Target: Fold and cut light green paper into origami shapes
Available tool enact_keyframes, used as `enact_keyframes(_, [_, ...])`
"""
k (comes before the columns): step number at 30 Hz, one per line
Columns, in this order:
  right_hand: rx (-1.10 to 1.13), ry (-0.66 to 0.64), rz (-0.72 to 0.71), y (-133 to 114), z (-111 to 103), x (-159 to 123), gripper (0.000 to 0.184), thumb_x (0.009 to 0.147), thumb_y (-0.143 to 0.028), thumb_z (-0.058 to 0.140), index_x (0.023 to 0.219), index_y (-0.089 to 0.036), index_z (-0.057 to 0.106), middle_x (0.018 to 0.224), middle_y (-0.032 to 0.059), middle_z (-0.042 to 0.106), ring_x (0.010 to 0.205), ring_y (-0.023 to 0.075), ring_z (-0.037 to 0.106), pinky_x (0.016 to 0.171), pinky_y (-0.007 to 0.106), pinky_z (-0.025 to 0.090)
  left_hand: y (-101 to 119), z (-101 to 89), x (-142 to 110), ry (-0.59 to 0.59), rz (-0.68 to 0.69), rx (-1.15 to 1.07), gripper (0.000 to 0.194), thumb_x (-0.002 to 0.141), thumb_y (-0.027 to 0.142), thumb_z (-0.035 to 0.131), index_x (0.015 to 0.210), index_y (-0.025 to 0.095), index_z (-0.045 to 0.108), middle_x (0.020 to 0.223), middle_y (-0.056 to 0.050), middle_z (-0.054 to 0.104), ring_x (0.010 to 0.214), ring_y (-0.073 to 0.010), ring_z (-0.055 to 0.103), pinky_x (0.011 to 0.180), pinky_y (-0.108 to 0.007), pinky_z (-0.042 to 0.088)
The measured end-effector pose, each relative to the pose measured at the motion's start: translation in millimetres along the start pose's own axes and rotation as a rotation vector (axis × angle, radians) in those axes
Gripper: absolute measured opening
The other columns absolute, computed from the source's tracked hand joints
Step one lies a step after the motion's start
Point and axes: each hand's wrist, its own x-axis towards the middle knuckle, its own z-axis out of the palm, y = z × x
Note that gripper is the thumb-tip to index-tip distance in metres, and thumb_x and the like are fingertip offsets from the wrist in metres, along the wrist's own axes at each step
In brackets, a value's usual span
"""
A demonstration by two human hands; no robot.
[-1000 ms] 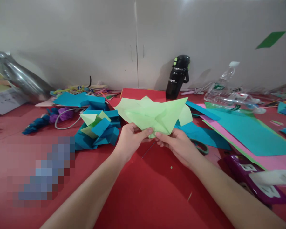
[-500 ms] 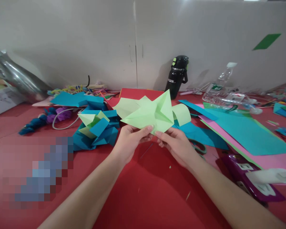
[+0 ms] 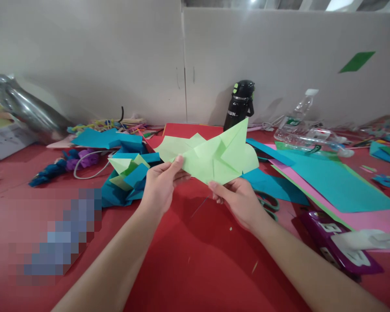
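A light green folded paper [image 3: 219, 156] with creases and a raised pointed corner is held up over the red table. My left hand [image 3: 164, 180] pinches its left corner between thumb and fingers. At the lower edge, near the middle, my right hand [image 3: 237, 197] grips the same paper with its thumb on top. More light green paper [image 3: 173, 147] lies behind it, partly covered. To the left sits a blue and green folded paper piece [image 3: 126, 173]. Just right of my right hand are scissors [image 3: 268, 201], their blades hidden.
Blue, pink and green sheets [image 3: 338, 177] lie at the right, beside a purple packet [image 3: 341, 242]. A black bottle [image 3: 238, 106], clear plastic bottles [image 3: 292, 119] and a steel jug [image 3: 29, 108] stand or lie along the wall. A white cable [image 3: 84, 177] loops at the left.
My left hand has moved from the paper's bottom edge out to its left corner. The paper has turned, and its pointed corner rises at the right. My right hand keeps its grip.
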Motion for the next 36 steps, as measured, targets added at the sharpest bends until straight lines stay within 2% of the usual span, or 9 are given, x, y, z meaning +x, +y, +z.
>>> enact_keyframes(6, [0.009,-0.026,0.016,-2.1,-5.7,1.8,0.037,0.081,-0.047,0.077,0.061,-0.018,0.065,0.06,0.0013,0.061,0.059,0.0128,0.054,0.062,0.03,0.043,7.7,-5.4,2.5,-0.027,-0.036,-0.009,0.025,0.074,0.034,0.084,0.086,0.013,0.077,0.092,-0.011,0.077,0.082,-0.0229,0.074,0.071,-0.031,0.062])
enact_keyframes(10, [-0.085,-0.256,0.067,-11.0,-21.9,0.3,0.028,0.082,-0.04,0.077,0.069,-0.018,0.065,0.063,-0.0006,0.06,0.06,0.0117,0.053,0.061,0.028,0.043,18.5,-15.7,1.2,-0.174,-0.204,0.14,0.033,0.074,0.033,0.085,0.1,0.016,0.076,0.095,-0.01,0.078,0.08,-0.0225,0.075,0.063,-0.027,0.059])
enact_keyframes(14, [-0.164,-0.499,0.138,-20.8,-34.0,-4.0,0.017,0.083,-0.034,0.076,0.083,-0.018,0.069,0.075,0.0001,0.065,0.067,0.0121,0.057,0.063,0.026,0.044,21.2,-17.0,-4.3,-0.411,-0.295,0.233,0.047,0.075,0.037,0.085,0.115,0.017,0.072,0.107,-0.013,0.077,0.097,-0.0295,0.074,0.078,-0.034,0.061])
enact_keyframes(16, [-0.155,-0.569,0.162,-22.9,-36.6,-5.7,0.016,0.084,-0.032,0.074,0.091,-0.019,0.07,0.083,0.0013,0.068,0.073,0.0132,0.059,0.066,0.027,0.046,19.0,-13.4,-6.6,-0.442,-0.248,0.228,0.048,0.074,0.033,0.086,0.116,0.017,0.07,0.112,-0.013,0.076,0.104,-0.0305,0.072,0.084,-0.036,0.06])
enact_keyframes(19, [-0.175,-0.6,0.193,-23.2,-38.0,-7.0,0.021,0.082,-0.03,0.075,0.099,-0.019,0.07,0.091,0.0028,0.07,0.077,0.015,0.061,0.068,0.028,0.049,14.7,-7.5,-8.0,-0.384,-0.212,0.248,0.052,0.071,0.028,0.087,0.117,0.015,0.066,0.107,-0.014,0.077,0.098,-0.0311,0.074,0.082,-0.04,0.06])
enact_keyframes(22, [-0.2,-0.544,0.203,-22.1,-36.6,-5.5,0.018,0.081,-0.031,0.075,0.093,-0.018,0.07,0.082,0.0024,0.068,0.073,0.0147,0.06,0.067,0.029,0.049,12.1,-5.5,-7.6,-0.331,-0.167,0.24,0.051,0.071,0.027,0.087,0.116,0.014,0.065,0.106,-0.014,0.077,0.096,-0.0312,0.074,0.084,-0.043,0.06])
enact_keyframes(26, [-0.111,-0.328,0.13,-18.6,-31.2,0.2,0.017,0.083,-0.032,0.073,0.078,-0.017,0.068,0.07,0.0008,0.063,0.066,0.0128,0.057,0.067,0.029,0.048,10.8,-8.6,-5.7,-0.297,-0.093,0.168,0.042,0.072,0.025,0.084,0.11,0.015,0.07,0.115,-0.014,0.075,0.101,-0.0313,0.073,0.088,-0.042,0.058])
enact_keyframes(30, [0.074,-0.121,0.127,-13.0,-25.9,4.7,0.024,0.082,-0.041,0.077,0.079,-0.019,0.067,0.078,0.0009,0.062,0.071,0.0134,0.058,0.07,0.029,0.05,8.6,-9.2,-5.7,-0.237,-0.108,0.098,0.041,0.068,0.025,0.087,0.107,0.015,0.075,0.117,-0.015,0.075,0.103,-0.0314,0.072,0.088,-0.04,0.058])
enact_keyframes(36, [0.128,-0.012,0.083,-7.3,-21.8,5.8,0.028,0.078,-0.045,0.08,0.076,-0.02,0.067,0.079,0.0012,0.062,0.071,0.0138,0.056,0.073,0.031,0.05,1.7,4.2,-13.6,-0.209,-0.148,0.064,0.042,0.069,0.031,0.088,0.105,0.014,0.076,0.118,-0.016,0.074,0.112,-0.0337,0.069,0.094,-0.043,0.058])
